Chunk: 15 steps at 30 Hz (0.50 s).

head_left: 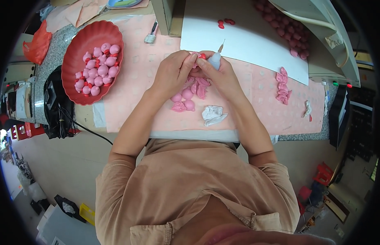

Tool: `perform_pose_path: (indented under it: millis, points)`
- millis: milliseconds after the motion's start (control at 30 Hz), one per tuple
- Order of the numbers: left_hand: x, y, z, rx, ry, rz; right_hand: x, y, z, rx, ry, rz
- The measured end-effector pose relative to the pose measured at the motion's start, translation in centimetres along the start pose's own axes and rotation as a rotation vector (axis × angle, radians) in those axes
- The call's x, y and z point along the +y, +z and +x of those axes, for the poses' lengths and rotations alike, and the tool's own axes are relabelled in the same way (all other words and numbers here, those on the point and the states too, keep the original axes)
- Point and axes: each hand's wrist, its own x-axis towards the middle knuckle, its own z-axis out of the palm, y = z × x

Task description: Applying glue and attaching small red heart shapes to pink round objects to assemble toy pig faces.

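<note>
My left hand (170,73) pinches a small pink piece (195,60) between thumb and fingers. A small red part (203,56) sits against it, by the fingertips of both hands. My right hand (224,78) holds a pale squeeze bottle (215,61) with a thin needle tip pointing up and away, and its thumb reaches to the red part. Just below my hands lie several pink balls (187,94) and a heap of crumpled-looking pink pieces (201,87). A crumpled white tissue (213,114) lies nearer to me. How the pink and red parts join is hidden by my fingers.
A red scalloped bowl (69,87) of pink balls with red parts stands at left. Red parts (225,22) lie on a white sheet (247,45) beneath a shelf. A row of pink pieces (282,86) is at right. A black cable (91,132) hangs at the left front edge.
</note>
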Motion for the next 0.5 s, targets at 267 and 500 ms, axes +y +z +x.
perform_pose_path:
  millis: [267, 500]
  points:
    - [0.3, -0.4, 0.4, 0.022, -0.063, -0.338, -1.8, 0.6, -0.8, 0.056, 0.158, 0.342]
    - [0.9, -0.1, 0.7, -0.067, -0.147, -0.840, -3.3, 1.1, -1.4, 0.013, 0.171, 0.153]
